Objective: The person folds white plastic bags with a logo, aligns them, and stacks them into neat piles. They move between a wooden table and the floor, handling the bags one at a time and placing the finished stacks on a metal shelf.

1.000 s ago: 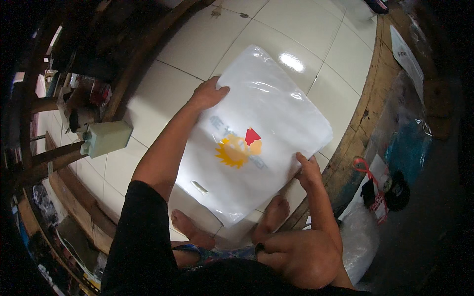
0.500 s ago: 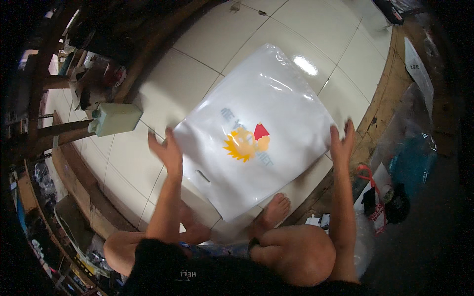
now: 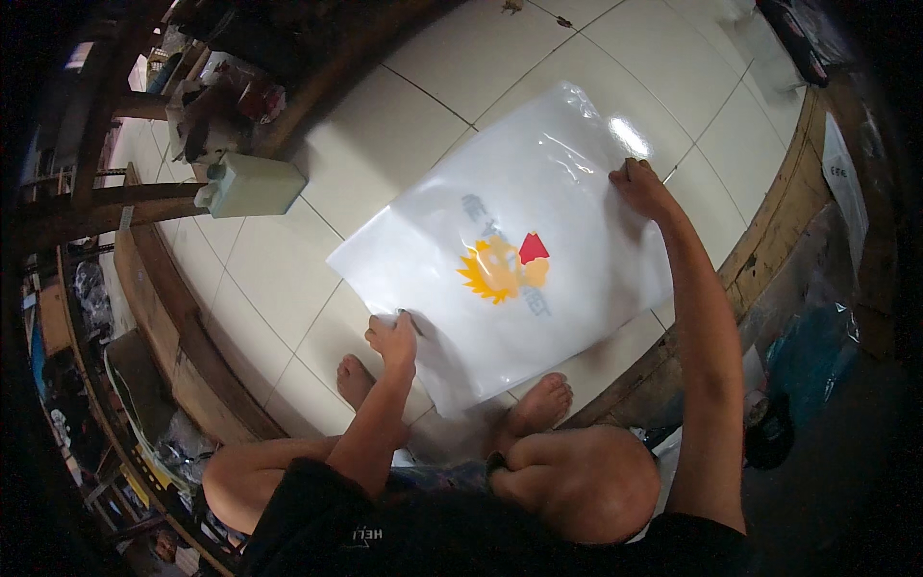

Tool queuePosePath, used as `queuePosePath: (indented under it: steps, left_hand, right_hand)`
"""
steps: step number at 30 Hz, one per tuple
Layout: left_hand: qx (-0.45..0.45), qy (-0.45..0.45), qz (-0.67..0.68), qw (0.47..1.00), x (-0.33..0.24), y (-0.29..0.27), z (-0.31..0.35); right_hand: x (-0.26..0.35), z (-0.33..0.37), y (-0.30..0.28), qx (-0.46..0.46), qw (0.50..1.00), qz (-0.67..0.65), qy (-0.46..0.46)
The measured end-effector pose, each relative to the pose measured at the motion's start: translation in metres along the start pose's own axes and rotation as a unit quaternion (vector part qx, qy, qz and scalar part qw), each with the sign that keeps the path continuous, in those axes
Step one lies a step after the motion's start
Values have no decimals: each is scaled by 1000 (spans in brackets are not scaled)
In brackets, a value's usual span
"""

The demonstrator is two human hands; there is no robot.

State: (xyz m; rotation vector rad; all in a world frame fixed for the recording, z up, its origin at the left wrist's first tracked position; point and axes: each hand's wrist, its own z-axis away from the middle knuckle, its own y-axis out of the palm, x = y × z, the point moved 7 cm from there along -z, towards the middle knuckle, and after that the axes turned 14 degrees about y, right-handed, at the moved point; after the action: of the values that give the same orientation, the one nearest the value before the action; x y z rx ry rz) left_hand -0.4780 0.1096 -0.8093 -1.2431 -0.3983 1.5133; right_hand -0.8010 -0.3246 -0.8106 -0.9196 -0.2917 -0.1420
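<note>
A large white plastic bag (image 3: 452,231), printed with a yellow-and-red figure and faint lettering, lies tilted across the tiled floor in front of me. My left hand (image 3: 392,338) is closed at its near left end, where the handle slot was visible, with fingers curled on the plastic. Farther off, my right hand (image 3: 642,188) is closed on the bag's right edge, close to its far end. Wrinkles catch the light along the far side of the sheet. My two bare feet (image 3: 544,404) rest by the near edge of the bag.
A pale plastic jerrycan (image 3: 255,186) stands at the left near wooden beams. Low wooden planks (image 3: 183,337) border the floor at left, and a curved wooden edge (image 3: 769,221) runs along the right. Beyond that edge lie clear and blue plastic wraps (image 3: 812,351).
Both hands, open at the bag's sides before, have closed on it. My right hand moved up its right edge; my left hand moved inward to the handle end.
</note>
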Motion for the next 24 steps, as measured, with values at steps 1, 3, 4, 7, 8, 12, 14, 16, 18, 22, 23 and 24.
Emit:
queuePosePath:
  steps: [1, 3, 4, 7, 8, 12, 14, 16, 18, 22, 23, 24]
  left_hand:
    - [-16, 6, -25, 1000, 0, 1, -1]
    - [-41, 15, -45, 998, 1, 5, -1]
    - [-51, 18, -40, 998, 0, 5, 0]
    - [-63, 43, -70, 995, 0, 12, 0]
    - [-64, 54, -88, 993, 1, 15, -3]
    - [-123, 111, -100, 981, 6, 24, -5]
    - [-145, 125, -137, 972, -6, 16, 8]
    - [-170, 144, -133, 966, -11, 20, 12]
    - [-186, 147, -138, 962, -17, 23, 12]
    - [-193, 115, -157, 962, -16, 23, 16]
    - [-194, 110, -157, 962, -16, 23, 16]
    - [-189, 112, -154, 963, -18, 25, 15]
  right_hand:
    - [1, 1, 1, -3, 1000, -3, -8]
    - [-1, 4, 0, -9, 1000, -7, -13]
    - [2, 8, -1, -12, 1000, -9, -11]
    - [2, 7, -3, -25, 1000, 14, -7]
    - [1, 5, -4, -32, 999, 26, -6]
    - [34, 65, -10, -254, 959, 43, -117]
    - [62, 105, -1, -272, 914, 204, -221]
    - [57, 106, 16, -208, 915, 189, -289]
    - [51, 100, 24, -172, 915, 180, -318]
    - [51, 91, 36, -147, 919, 187, -316]
    - [52, 90, 38, -145, 918, 191, -315]
    - [51, 86, 38, -141, 919, 192, -316]
